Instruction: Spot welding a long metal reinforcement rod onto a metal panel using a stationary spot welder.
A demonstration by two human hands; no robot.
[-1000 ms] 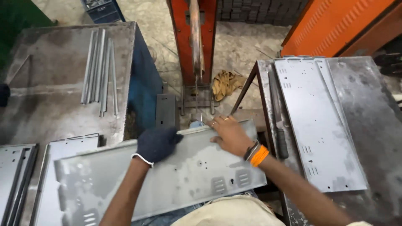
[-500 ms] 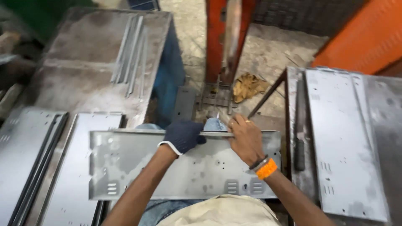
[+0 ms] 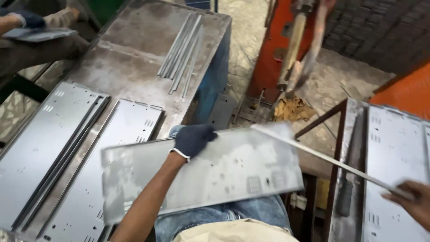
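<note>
**A:** What are my hands doing?

**B:** I see my left hand (image 3: pixel 193 140) in a dark glove. The arm comes up from the bottom and the hand lies palm down on the far edge of the big grey metal sheet (image 3: pixel 201 172). The fingers curl over that edge, so the hand is part closed and holds the sheet on my lap. My right hand (image 3: pixel 411 202) is bare, far off at the low right corner. It is closed on one end of a long thin metal strip (image 3: pixel 331 161). The strip slants up and away from that hand, and its other end lies over the sheet's top right corner.

**A:** Is there room to move?

**B:** Just left of the gloved hand lie flat grey panels (image 3: pixel 67 166), and the sheet's left end sits over them. Past the hand is a steel table (image 3: pixel 130 58) with thin rods (image 3: pixel 181 51) on it, and an orange machine (image 3: pixel 286 49) stands further off. Between the table and the machine there is open floor. Under my right hand is another stack of plates (image 3: pixel 394 152), close by. Another person's gloved hand (image 3: pixel 27 20) is far off at the top left.

**A:** What changed from a moment ago?

**B:** Before, both hands sat side by side on the sheet's far edge. Now the right hand has left the sheet and gone far out to the right, holding the strip. The left hand has stayed on the edge.
</note>
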